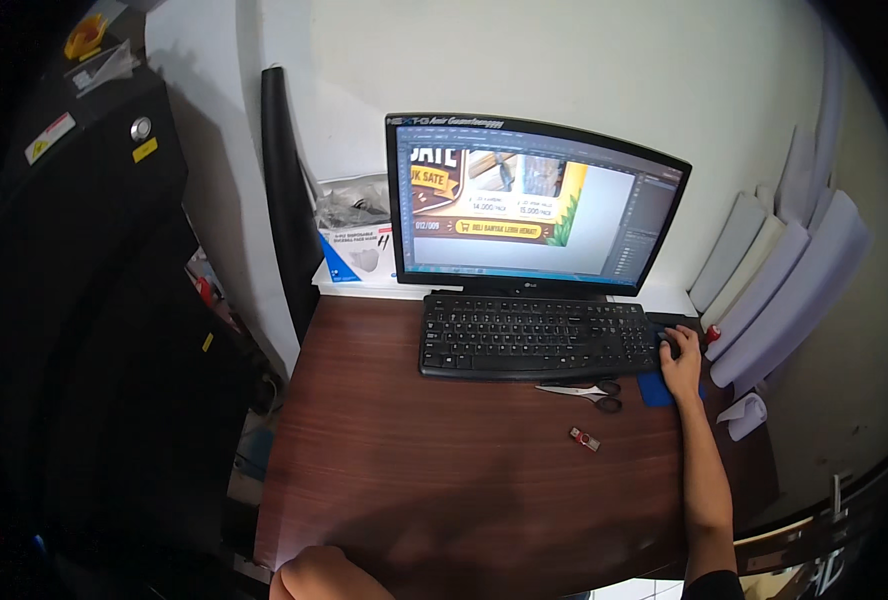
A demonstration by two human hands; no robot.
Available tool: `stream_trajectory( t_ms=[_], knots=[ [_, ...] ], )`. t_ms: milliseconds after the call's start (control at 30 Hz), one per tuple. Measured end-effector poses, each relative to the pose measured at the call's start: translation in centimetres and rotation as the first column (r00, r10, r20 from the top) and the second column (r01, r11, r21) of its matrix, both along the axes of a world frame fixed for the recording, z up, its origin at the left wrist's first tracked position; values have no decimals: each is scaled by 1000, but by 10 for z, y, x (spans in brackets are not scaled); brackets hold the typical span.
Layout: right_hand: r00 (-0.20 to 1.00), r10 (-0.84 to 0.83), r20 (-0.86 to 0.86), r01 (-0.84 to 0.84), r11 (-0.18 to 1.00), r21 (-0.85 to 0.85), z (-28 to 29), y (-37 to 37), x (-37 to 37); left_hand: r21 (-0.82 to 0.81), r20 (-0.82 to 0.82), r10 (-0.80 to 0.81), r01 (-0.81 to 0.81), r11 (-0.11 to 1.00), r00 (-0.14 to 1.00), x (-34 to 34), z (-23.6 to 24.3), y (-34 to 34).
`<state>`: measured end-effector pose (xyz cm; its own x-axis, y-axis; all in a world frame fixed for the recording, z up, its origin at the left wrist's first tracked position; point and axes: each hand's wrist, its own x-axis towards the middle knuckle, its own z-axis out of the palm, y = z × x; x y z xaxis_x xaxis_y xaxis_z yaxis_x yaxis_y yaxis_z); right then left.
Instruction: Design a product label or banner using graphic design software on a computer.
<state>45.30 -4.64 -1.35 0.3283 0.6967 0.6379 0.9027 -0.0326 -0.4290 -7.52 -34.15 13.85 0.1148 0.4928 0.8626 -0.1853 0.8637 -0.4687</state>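
My right hand (680, 362) rests over a dark computer mouse (665, 342), fingers curved round it, at the right end of the keyboard. Under the wrist lies a blue mouse pad (653, 391). A black keyboard (524, 336) stretches across the desk in front of the monitor (604, 215), whose screen shows a colourful poster layout in an editing program. Scissors (589, 392) with black handles lie just below the keyboard, and nearer to me is a small red and silver USB stick (585, 439). A bare, rounded limb shows at the lower left edge; my left hand is not visible.
The reddish-brown wooden desk (394, 430) fills the middle. Behind it stand a white and blue box (359, 255) and a long black roll (286, 190). Pale paper rolls (789, 280) lean at the right. A large black machine (94, 250) borders the left.
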Motion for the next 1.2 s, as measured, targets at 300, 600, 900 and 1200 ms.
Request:
stream_trajectory(
  t_ms=[300, 600, 900, 1200],
  knots=[
    [1000, 16, -17, -17, 1000, -21, 2, -3, 6, 14, -33, 179, -179, 984, 983, 8, -2, -3],
    [1000, -1, -14, 1, 1000, -19, 0, -2, 3, -2, -32, 366, -366, 930, 930, 9, -9, 4],
    [1000, -15, 1, 15, 999, -28, -1, -3, 5, -36, -41, 551, -552, 833, 833, 12, -16, 11],
    [1000, 9, 7, -9, 1000, -16, 2, -2, 1, -70, -58, 719, -721, 689, 692, 15, -19, 17]
  ],
)
